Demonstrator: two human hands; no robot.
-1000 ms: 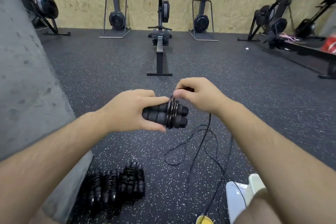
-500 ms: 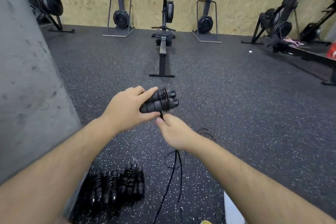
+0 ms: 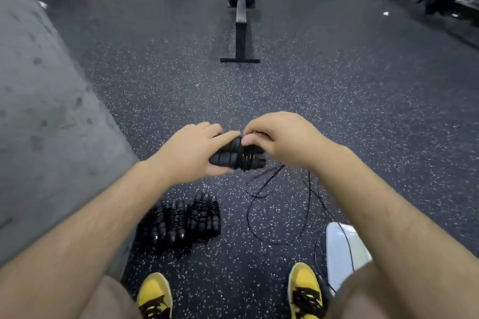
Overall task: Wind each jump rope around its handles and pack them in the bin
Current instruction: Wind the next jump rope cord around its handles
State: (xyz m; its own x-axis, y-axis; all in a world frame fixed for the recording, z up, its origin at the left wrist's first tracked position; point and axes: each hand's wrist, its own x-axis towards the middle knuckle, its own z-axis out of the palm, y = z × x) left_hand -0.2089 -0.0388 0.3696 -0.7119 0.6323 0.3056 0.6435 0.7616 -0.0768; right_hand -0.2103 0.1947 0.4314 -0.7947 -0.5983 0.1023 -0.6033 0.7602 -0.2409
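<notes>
Speckled rubber gym floor (image 3: 337,90) spreads below you; your left hand (image 3: 191,153) wraps the paired handles (image 3: 233,156), held level at mid-frame, long axis running left to right, free ends pointing right; your right hand (image 3: 282,137) pinches the cord (image 3: 274,204) at the coils. Judge the handles light, stiff and grippy; the thin cord looks limp and springy, so grip it close to the winding; finished bundles (image 3: 181,220) lie near your feet.
</notes>
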